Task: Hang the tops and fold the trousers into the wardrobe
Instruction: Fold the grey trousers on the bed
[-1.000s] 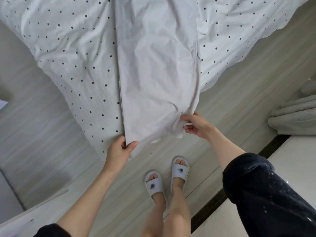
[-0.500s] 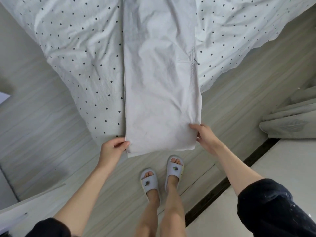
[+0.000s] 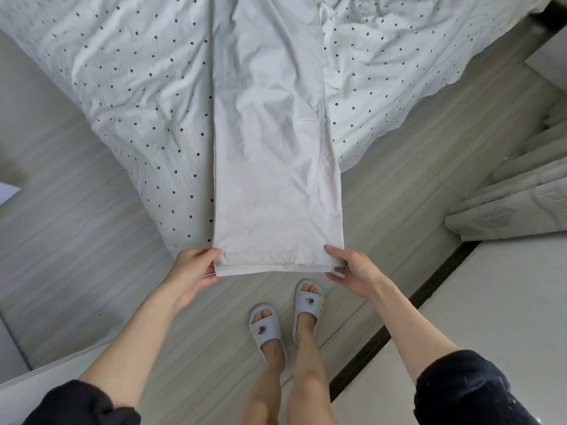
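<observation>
Pale grey trousers (image 3: 273,167) lie lengthwise over the corner of the bed, legs stacked, with the hem end hanging past the bed's edge toward me. My left hand (image 3: 194,266) pinches the left corner of the hem. At the right corner, my right hand (image 3: 349,266) pinches the hem between thumb and fingers. The fabric between both hands is pulled flat and straight. The waist end runs out of view at the top.
The bed is covered by a white quilt with black dots (image 3: 122,87). Pale wood-look floor (image 3: 76,240) surrounds it. My feet in light slippers (image 3: 285,320) stand just below the hem. Folded pale bedding (image 3: 515,207) lies at the right, beside a white surface (image 3: 491,302) with a dark edge.
The crumpled hem has been pulled toward me and smoothed flat. Both hands moved down and apart to the hem's two corners.
</observation>
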`<state>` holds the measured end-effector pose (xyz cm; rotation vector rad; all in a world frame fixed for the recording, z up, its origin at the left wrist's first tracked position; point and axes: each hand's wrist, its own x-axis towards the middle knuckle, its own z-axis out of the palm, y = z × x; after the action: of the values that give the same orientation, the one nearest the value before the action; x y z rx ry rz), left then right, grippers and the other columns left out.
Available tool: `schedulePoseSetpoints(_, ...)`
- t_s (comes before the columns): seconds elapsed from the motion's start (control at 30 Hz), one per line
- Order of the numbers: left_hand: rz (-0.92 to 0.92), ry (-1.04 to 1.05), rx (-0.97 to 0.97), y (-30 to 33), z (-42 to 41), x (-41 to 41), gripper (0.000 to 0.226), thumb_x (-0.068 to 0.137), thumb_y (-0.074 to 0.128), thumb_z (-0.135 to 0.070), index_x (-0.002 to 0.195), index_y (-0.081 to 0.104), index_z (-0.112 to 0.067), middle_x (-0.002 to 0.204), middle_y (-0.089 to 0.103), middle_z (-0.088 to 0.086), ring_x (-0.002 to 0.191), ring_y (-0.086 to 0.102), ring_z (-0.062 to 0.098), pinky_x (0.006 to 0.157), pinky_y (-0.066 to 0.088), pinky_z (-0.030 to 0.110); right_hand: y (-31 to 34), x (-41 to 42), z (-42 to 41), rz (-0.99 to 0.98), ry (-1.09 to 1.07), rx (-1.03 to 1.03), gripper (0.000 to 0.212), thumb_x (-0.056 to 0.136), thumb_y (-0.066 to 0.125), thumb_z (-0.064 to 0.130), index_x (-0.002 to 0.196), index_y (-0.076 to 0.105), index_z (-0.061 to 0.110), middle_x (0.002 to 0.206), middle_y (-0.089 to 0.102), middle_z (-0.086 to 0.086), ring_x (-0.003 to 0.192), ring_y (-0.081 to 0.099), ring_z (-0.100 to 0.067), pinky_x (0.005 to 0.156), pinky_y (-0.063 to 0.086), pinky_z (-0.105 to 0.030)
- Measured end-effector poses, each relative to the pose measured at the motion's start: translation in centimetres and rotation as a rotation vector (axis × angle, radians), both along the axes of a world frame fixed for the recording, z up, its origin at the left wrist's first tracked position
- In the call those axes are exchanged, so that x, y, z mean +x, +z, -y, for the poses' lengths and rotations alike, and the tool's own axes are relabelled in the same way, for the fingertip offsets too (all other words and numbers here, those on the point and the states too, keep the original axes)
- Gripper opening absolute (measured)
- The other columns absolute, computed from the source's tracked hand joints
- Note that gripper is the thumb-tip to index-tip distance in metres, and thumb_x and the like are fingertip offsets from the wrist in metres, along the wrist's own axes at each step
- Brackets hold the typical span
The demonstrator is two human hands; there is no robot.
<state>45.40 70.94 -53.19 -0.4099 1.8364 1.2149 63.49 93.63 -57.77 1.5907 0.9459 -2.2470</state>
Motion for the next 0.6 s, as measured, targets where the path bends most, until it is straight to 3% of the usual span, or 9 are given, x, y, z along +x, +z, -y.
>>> schedulePoseSetpoints(0.27, 0.121, 0.024, -0.006, 2.8, 0.0, -0.7, 0.008, 0.089, 0.055, -0.002, 0.086, 0.062, 0.002, 0.08, 0.071, 0.016, 0.071, 0.068, 0.023, 0.05, 0.055, 0.024, 5.1, 1.2, -0.2, 0.127, -0.112, -0.108, 0.013, 0.081, 0.071, 0.012, 0.087, 0.059, 0.009, 0.079, 0.054, -0.003, 0.07, 0.054, -0.017, 0.064, 0.047, -0.03)
schedulePoseSetpoints(0.43, 0.215, 0.032, 0.05, 6.0, -1.2, -1.7, 0.004, 0.085, 0.057, 0.0, 0.083, 0.06, 0.003, 0.069, 0.071, 0.016, 0.056, 0.069, 0.021, 0.047, 0.055, 0.024, 9.1, 0.3, -1.6, 0.174, -0.117, -0.034, 0.014, 0.082, 0.07, 0.008, 0.083, 0.055, 0.008, 0.075, 0.05, -0.003, 0.061, 0.05, -0.017, 0.055, 0.043, -0.026)
schedulePoseSetpoints(0.6, 0.247, 0.109, 0.161, 10.3, -4.6, -5.2, 0.011, 0.089, 0.059, -0.011, 0.087, 0.06, -0.001, 0.067, 0.071, 0.013, 0.055, 0.07, 0.02, 0.045, 0.054, 0.023, 13.5, -3.2, -5.4, 0.14, -0.108, 0.071, 0.017, 0.082, 0.068, 0.009, 0.075, 0.053, 0.011, 0.067, 0.044, -0.001, 0.054, 0.047, -0.014, 0.047, 0.041, -0.023)
